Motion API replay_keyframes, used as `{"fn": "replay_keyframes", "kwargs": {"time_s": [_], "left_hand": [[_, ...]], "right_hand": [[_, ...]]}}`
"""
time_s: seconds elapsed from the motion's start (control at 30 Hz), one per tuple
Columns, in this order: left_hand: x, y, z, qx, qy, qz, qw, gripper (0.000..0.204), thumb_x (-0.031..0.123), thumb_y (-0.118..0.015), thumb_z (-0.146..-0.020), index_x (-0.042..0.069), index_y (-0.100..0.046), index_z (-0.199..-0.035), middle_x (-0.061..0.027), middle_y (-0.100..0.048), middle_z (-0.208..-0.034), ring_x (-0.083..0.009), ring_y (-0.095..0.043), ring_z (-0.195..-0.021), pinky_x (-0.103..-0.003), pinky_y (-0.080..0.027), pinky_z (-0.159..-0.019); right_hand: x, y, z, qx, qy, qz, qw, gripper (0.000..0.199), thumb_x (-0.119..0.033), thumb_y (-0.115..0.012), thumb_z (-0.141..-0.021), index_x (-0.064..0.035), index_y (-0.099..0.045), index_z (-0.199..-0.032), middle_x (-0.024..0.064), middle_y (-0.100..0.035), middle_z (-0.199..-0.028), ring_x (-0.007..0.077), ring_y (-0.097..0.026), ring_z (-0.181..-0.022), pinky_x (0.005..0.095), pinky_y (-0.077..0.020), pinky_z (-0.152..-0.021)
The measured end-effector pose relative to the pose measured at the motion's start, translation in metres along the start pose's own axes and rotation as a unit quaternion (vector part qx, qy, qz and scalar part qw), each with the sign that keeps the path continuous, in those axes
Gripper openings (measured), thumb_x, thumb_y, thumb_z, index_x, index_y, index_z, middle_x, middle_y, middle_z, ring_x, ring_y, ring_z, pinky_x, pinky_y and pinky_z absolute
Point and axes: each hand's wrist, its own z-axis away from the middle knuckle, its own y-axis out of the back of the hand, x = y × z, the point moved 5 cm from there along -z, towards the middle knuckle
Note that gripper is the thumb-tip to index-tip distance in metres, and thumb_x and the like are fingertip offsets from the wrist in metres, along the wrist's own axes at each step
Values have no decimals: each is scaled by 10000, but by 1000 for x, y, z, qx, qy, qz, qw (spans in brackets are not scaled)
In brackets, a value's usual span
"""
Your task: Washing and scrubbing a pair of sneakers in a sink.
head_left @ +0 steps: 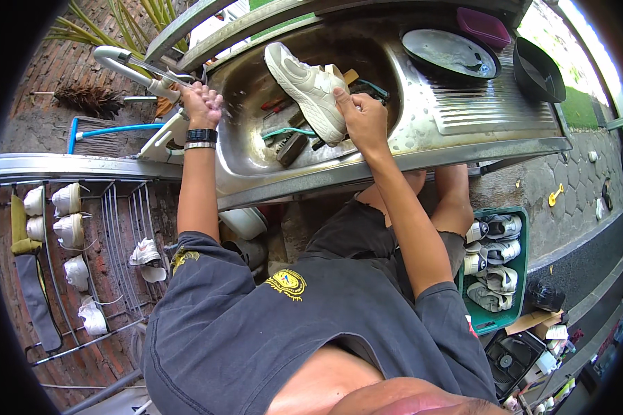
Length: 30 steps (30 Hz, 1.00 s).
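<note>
My right hand (363,117) grips a pale beige sneaker (301,86) by its heel end, its toe pointing up and left over the metal sink (387,149). My left hand (203,107) is closed beside the white tap (135,72) at the basin's left rim. Its fingers are curled, and I cannot make out whether anything is in them. A black band and a silver one circle that wrist. In the basin, partly hidden by the sneaker, lie a teal-handled brush (287,131) and a dark brush-like block (293,149).
On the drainboard (491,114) stand a round dark basin (450,54), a purple tub (483,26) and a black container (538,69). A wire rack (121,252) with several white shoes is at left. A green crate (521,277) of shoes sits at right.
</note>
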Motion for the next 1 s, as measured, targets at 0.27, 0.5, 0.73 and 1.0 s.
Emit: {"fn": "replay_keyframes", "kwargs": {"time_s": [0.27,0.5,0.73,1.0], "left_hand": [[-7,88,-75,192,-68,42,978,239,137,-505,-1001,-40,-558,-1152,-88,-575,-910,-216,-594,-810,-351,-539,-768],[7,107,-92,267,20,31,963,390,103,-584,-904,9,-481,-1268,-140,-460,-1289,-287,-478,-1235,-493,-445,-1080],[-17,88,-76,134,68,18,988,159,142,-503,-975,58,-537,-1106,-116,-549,-1382,-351,-487,-1335,-603,-377,-1126],[22,54,-73,76,43,-69,994,283,209,-501,-980,15,-507,-1186,-127,-527,-1322,-334,-515,-1235,-592,-389,-1114]], "right_hand": [[-6,1,0,24,13,-18,999,493,-455,-712,-950,1,-765,-771,162,-666,-709,258,-647,-659,368,-473,-648],[-6,0,-1,16,40,-6,999,483,-448,-725,-939,-1,-762,-761,161,-658,-705,267,-639,-645,380,-469,-625],[-6,3,2,29,50,-7,998,463,-436,-736,-934,-6,-767,-763,141,-669,-705,239,-643,-638,359,-466,-615],[-8,2,1,17,35,-2,999,442,-420,-738,-939,-10,-777,-776,134,-677,-719,226,-646,-648,347,-470,-624]]}}
